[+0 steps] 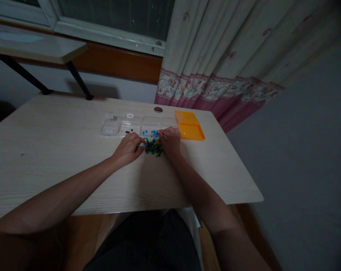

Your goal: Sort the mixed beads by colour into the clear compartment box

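A small heap of tiny blue, green and dark pieces (153,146) lies on the pale wooden table (60,150). My left hand (128,147) rests at the heap's left edge, fingers curled in a pinch on something too small to make out. My right hand (170,140) sits at the heap's right side, fingers closed, its fingertips pointing toward a clear plastic compartment tray (125,126) just behind the heap. One tray cell holds a few blue pieces (147,132); another holds a dark piece (128,131).
An orange lid (190,128) lies to the right of the clear tray. A round cable hole (158,109) is at the table's back edge. Behind are a window, a flowered curtain (215,56) and another table (32,47) on the left.
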Available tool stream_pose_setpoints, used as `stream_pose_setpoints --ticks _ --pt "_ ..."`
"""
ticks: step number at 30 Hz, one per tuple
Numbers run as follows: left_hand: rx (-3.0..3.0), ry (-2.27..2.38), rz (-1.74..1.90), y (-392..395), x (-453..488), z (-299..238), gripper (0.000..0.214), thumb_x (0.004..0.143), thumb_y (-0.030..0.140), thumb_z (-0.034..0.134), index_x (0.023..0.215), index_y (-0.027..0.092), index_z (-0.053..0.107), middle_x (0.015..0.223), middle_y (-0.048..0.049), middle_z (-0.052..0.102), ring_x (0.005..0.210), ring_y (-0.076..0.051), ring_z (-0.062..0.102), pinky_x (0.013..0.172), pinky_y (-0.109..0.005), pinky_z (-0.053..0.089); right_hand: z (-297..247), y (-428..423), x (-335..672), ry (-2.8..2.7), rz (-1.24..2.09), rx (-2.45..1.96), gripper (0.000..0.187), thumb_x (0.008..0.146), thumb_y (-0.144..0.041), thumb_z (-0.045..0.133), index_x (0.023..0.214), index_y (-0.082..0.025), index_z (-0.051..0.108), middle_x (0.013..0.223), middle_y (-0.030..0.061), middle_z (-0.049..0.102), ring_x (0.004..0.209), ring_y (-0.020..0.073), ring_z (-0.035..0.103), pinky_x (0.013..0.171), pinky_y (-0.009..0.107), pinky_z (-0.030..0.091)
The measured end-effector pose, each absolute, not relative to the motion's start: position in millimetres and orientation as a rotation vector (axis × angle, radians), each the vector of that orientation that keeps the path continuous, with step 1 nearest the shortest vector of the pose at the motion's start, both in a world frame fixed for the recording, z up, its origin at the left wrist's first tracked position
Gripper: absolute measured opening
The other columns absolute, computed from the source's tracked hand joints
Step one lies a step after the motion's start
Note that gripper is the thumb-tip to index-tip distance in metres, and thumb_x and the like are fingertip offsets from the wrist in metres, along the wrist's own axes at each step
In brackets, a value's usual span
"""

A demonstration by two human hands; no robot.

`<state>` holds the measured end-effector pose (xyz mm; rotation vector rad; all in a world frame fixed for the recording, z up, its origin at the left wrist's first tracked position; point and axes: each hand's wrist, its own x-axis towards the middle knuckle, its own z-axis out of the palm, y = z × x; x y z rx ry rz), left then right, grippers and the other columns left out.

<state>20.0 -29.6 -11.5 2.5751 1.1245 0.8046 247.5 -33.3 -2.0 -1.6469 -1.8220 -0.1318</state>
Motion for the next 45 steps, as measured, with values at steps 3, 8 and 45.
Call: stream_pose_setpoints --ticks 3,8,45 --pt "2.574 1.115 0.816 -29.1 19.4 -12.9 0.020 0.093 0.031 0.060 0.106 0.020 0.069 0.098 -0.0092 0.063 0.098 -0.028 0.059 0.090 -0.044 0.048 -2.3 -33.2 247.4 -1.820 -0.126 -1.642 0.029 0.102 -0.039 0.056 0.097 -0.024 0.080 0.093 0.0053 0.070 0.095 0.0222 0.053 0.089 0.036 0.036" --pt "2.587 1.099 0.813 -28.7 19.0 -13.8 0.016 0.094 0.028 0.058 0.103 0.020 0.068 0.099 -0.0086 0.063 0.099 -0.026 0.058 0.091 -0.043 0.047 -1.0 -33.9 246.5 -1.827 -0.118 -1.670 0.027 0.101 -0.039 0.058 0.097 -0.025 0.081 0.094 0.0051 0.070 0.096 0.0221 0.053 0.089 0.036 0.035" --pt "2.587 1.089 0.807 -31.7 21.1 -9.5 0.022 0.092 0.028 0.059 0.108 0.017 0.068 0.101 -0.0115 0.062 0.099 -0.029 0.059 0.091 -0.046 0.050 -1.4 -32.9 244.8 -1.863 -0.125 -1.620 0.033 0.103 -0.044 0.054 0.095 -0.025 0.080 0.092 0.0053 0.071 0.094 0.0222 0.054 0.086 0.036 0.035"
